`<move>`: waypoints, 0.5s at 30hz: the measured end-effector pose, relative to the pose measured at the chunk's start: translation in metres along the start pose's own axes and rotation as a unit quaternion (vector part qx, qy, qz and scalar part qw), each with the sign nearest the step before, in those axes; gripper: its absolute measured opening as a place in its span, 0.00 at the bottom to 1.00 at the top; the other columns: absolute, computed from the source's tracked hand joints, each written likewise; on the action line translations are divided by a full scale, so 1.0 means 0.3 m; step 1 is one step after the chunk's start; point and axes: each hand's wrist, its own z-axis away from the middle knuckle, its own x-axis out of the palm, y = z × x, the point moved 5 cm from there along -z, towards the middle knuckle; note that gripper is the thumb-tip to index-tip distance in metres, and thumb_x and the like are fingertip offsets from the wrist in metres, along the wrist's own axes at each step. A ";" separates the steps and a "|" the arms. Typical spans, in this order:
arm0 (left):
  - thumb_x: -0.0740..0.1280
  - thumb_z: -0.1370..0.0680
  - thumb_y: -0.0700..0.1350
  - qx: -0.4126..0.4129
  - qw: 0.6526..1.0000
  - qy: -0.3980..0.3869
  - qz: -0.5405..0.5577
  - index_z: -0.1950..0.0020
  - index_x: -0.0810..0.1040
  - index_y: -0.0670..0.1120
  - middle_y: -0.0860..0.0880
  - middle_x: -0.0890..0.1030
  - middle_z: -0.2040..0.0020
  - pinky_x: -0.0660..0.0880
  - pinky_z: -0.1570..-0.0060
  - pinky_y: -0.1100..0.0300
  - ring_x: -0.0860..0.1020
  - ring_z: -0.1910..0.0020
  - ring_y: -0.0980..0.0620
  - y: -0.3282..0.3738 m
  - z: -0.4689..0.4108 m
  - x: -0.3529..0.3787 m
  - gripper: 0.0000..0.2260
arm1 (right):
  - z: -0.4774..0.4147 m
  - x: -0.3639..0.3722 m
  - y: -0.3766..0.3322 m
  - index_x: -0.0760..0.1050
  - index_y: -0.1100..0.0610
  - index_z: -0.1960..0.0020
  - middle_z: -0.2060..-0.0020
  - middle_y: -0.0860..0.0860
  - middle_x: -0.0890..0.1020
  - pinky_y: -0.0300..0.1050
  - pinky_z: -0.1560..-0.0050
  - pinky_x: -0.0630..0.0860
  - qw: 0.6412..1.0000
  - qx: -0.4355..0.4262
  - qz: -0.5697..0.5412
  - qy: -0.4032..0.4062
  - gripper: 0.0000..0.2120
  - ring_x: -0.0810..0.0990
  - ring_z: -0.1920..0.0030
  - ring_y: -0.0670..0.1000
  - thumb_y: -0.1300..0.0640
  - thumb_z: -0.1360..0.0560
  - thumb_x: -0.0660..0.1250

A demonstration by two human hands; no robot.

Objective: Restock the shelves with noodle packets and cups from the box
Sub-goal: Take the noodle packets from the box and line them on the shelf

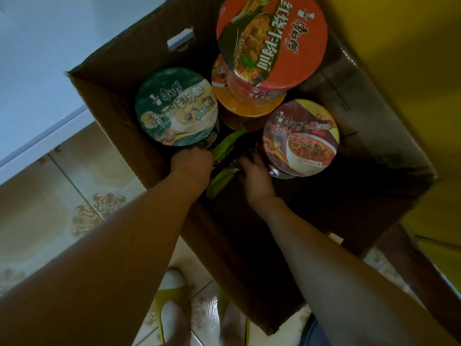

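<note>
Reaching down into the cardboard box [112, 101], I have my left hand [192, 166] curled round one edge of the green packets [222, 151] and my right hand [253, 176] gripping the other side. They lie low in the box, between the cups. I judge them light, soft and crinkly, with brittle noodles inside, so I should hold them by the flat sides and not squeeze. Around them stand the green-lidded cup [175, 107], the purple-lidded cup [300, 137] and the red-lidded cup [272, 38], which is stacked on an orange cup [249, 107]. These three lids carry 康师傅. The red says 红烧牛肉面, the purple 麻辣牛肉面, the green 香菇炖鸡面.
</note>
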 end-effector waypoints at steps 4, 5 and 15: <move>0.61 0.24 0.33 0.017 0.999 0.027 0.022 0.44 0.74 0.37 0.39 0.76 0.43 0.74 0.53 0.52 0.76 0.44 0.41 0.023 0.056 -0.045 0.10 | 0.097 -0.039 -0.033 0.74 0.57 0.37 0.29 0.57 0.63 0.49 0.37 0.69 0.995 -0.029 0.091 0.015 0.16 0.66 0.32 0.60 0.64 0.25 0.62; 0.61 0.24 0.32 0.015 0.999 0.033 0.031 0.44 0.74 0.37 0.38 0.76 0.43 0.74 0.55 0.52 0.76 0.45 0.40 0.028 0.074 -0.060 0.10 | 0.121 -0.053 -0.043 0.74 0.57 0.38 0.29 0.57 0.62 0.49 0.36 0.69 0.994 -0.029 0.102 0.019 0.15 0.64 0.31 0.60 0.62 0.25 0.62; 0.66 0.25 0.35 -0.001 0.990 0.074 0.116 0.44 0.74 0.38 0.39 0.76 0.46 0.72 0.57 0.54 0.76 0.46 0.40 0.028 0.279 -0.203 0.10 | 0.327 -0.207 -0.156 0.80 0.59 0.49 0.31 0.57 0.66 0.50 0.30 0.64 0.987 -0.052 0.148 0.034 0.09 0.61 0.29 0.57 0.58 0.27 0.68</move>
